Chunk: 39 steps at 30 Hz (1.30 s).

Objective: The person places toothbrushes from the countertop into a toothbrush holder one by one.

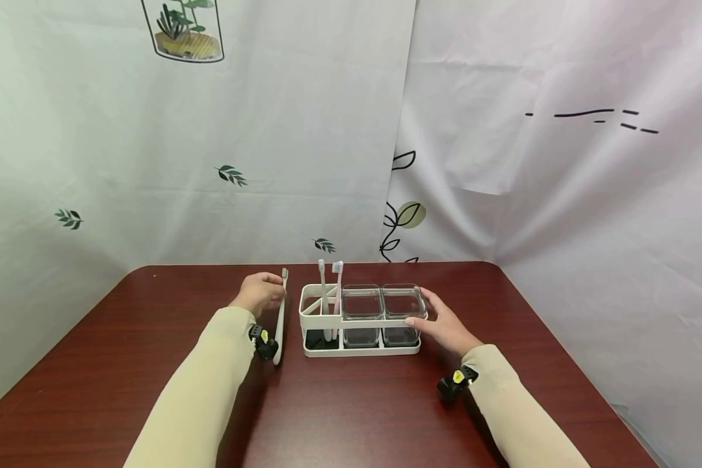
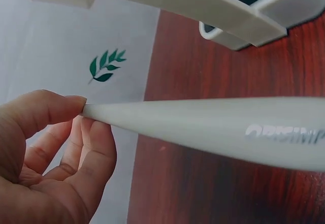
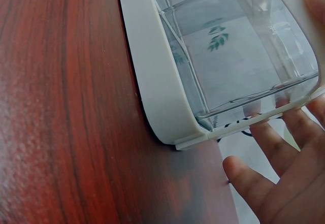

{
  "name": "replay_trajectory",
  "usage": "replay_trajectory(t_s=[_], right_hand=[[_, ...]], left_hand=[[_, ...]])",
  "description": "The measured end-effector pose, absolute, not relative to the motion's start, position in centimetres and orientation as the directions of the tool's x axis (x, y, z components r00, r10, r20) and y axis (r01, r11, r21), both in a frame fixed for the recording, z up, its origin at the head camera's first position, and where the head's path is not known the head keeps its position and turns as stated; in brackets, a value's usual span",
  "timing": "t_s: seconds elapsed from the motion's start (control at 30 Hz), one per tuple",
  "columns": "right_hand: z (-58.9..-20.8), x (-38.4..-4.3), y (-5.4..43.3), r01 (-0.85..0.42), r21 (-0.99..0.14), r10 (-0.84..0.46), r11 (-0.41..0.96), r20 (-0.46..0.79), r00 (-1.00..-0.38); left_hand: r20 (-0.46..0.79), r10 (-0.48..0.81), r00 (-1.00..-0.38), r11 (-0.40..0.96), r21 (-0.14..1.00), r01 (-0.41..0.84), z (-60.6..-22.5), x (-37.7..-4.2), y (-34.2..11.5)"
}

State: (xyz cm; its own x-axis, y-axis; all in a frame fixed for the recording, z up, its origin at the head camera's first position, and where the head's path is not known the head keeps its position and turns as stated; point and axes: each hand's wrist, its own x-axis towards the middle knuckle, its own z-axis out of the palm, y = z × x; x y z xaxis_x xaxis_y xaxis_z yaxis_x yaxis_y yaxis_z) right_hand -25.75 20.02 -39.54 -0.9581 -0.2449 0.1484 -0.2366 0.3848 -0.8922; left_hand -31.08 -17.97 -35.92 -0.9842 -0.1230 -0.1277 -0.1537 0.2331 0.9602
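My left hand (image 1: 257, 293) pinches a white toothbrush (image 1: 280, 325) by its slim neck, just left of the holder. Its head points up and its thick handle hangs down over the table; lettering shows on the handle (image 2: 213, 122) in the left wrist view. A white toothbrush holder (image 1: 363, 351) stands on the table. In its left section lean a white toothbrush (image 1: 323, 286) and a pink one (image 1: 338, 289). Two clear cups (image 1: 361, 305) (image 1: 403, 305) sit side by side in the other sections. My right hand (image 1: 446, 327) grips the holder's right end, thumb on the front rail.
The dark red wooden table (image 1: 351, 409) reaches back to a pale curtain (image 1: 304, 130) printed with leaves. Dark camera mounts sit on the left wrist (image 1: 264, 342) and right wrist (image 1: 456, 382).
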Motion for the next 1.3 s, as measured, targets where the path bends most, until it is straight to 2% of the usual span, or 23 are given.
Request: replay_trajectory(t_s=[0.2, 0.83, 1.3], right_hand=[[-39.6, -25.8, 20.1, -0.231, -0.894, -0.243, 0.383, 0.143, -0.959], [-39.5, -25.6, 20.1, -0.233, -0.905, -0.257, 0.355, 0.145, -0.955], [-39.6, -25.7, 20.0, -0.239, -0.904, -0.261, 0.354, 0.150, -0.954]], left_hand=[[-0.110, -0.111, -0.988, 0.190, 0.973, -0.130, -35.0, -30.9, -18.0], [-0.026, -0.126, -0.992, 0.197, 0.979, -0.051, -32.3, -29.3, -18.7], [0.048, -0.150, -0.988, 0.125, 0.992, 0.029, -30.0, -28.0, -17.4]])
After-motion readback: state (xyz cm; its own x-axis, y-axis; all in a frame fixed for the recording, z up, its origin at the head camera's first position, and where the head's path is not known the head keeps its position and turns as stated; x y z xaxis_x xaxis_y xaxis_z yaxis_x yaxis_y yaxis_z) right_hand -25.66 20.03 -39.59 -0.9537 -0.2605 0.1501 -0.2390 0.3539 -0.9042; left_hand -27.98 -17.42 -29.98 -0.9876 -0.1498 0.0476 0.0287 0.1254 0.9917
